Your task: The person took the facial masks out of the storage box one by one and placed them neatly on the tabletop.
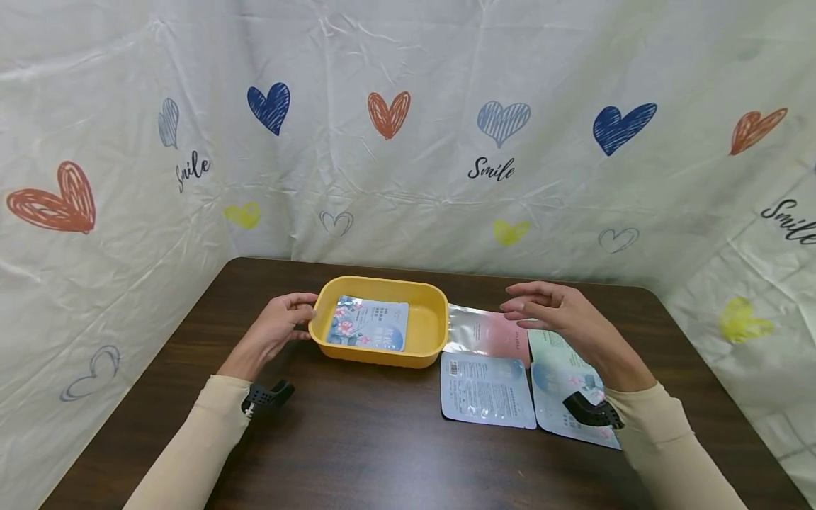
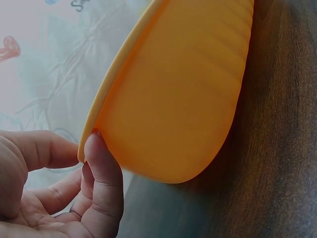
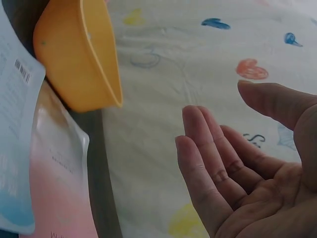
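Observation:
A yellow plastic basket sits toward the back of the table, and a blue floral sachet lies flat inside it. At its left end my left hand pinches the rim between thumb and fingers, which the left wrist view shows up close on the basket wall. My right hand hovers with fingers loosely extended, holding nothing. Below and around it lie a silver-pink sachet, a pale green sachet, a blue sachet with printed text and a blue floral sachet, partly behind my right wrist.
The dark wooden table extends in front of the basket. Behind it hangs a white curtain with hearts and lettering. Black straps circle both wrists, the right strap over the floral sachet.

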Tool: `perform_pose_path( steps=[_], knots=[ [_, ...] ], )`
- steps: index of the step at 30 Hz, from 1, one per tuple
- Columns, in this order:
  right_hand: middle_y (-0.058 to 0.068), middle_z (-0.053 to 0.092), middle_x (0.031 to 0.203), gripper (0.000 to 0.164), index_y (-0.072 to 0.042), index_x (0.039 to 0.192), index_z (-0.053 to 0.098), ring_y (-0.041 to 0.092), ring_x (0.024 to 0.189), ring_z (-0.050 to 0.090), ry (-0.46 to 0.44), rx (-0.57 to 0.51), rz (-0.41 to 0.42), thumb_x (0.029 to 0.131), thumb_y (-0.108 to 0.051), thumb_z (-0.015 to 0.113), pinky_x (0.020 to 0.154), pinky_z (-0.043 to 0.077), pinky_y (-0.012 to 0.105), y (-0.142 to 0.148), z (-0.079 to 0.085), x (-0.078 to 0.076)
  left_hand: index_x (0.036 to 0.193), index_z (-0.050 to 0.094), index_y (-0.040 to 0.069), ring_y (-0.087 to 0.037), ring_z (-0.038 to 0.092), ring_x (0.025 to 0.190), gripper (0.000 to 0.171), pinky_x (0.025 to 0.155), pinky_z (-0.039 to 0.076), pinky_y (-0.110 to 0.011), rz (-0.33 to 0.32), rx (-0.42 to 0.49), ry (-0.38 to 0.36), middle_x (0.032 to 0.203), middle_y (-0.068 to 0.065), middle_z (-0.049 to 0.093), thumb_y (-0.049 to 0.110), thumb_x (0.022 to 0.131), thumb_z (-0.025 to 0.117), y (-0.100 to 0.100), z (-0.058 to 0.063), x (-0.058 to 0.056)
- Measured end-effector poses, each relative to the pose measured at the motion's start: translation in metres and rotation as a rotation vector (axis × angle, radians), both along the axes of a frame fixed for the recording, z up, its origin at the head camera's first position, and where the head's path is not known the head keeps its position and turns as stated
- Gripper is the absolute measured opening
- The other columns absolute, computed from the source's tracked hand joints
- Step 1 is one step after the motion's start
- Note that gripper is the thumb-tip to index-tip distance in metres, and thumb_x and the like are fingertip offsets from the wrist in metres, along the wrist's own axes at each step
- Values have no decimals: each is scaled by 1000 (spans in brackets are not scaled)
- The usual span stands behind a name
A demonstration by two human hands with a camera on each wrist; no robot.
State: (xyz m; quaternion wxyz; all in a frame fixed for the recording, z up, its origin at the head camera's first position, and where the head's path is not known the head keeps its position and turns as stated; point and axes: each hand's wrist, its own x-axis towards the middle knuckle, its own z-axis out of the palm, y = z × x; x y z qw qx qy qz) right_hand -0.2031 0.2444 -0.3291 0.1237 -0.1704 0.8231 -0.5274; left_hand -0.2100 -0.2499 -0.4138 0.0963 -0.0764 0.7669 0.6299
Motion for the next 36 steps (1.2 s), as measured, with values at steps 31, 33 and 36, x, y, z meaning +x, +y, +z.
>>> perform_pose_path(
  steps=[31,33,36],
  knots=[
    [12,64,135,60,-7,142,55,26,124,63,-159,-185,86,91,-30,77,105,50,44,-111,-9,-35,148,47,4,-31,60,104,49,77,60,-29,4,-2,-1,138,-22,54,13,101,58,0,-1,0],
    [10,64,135,59,-9,140,56,24,123,63,-167,-181,84,90,-30,78,107,48,47,-118,-12,-38,148,47,4,-32,60,104,49,78,60,-29,4,-1,0,139,-22,54,13,101,58,0,0,0],
    [13,63,137,59,-7,142,55,25,123,63,-173,-176,99,91,-27,77,109,47,48,-127,-15,-41,148,47,4,-31,60,104,49,78,60,-29,2,-3,1,138,-22,54,12,101,58,0,0,0]
  ],
)
